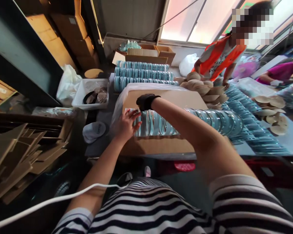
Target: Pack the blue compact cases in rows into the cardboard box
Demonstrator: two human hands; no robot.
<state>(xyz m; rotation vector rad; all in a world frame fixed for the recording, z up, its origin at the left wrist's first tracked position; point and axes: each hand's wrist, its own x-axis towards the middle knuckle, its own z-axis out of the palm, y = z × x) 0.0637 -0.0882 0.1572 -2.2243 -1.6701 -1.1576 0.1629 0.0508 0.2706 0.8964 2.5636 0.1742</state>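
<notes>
**Row of clear round lids pressed end to end over carton**

The row of clear teal-rimmed lids (161, 125) lies on its side across a plastic-lined cardboard box (158, 97). Left hand (125, 125), bare, fingers spread, flat against the row's near end. Right hand (146, 100), black glove, curled over the far-left top; grip itself can't be told. Likely light, stiff, slick plastic; row prob. buckles w/o pressure at both ends. More lid rows (143, 74) behind; white basket (90, 94) left.

co-workers' faces blurred, right forearm (185, 123) hiding row of lids (210, 118)
</notes>
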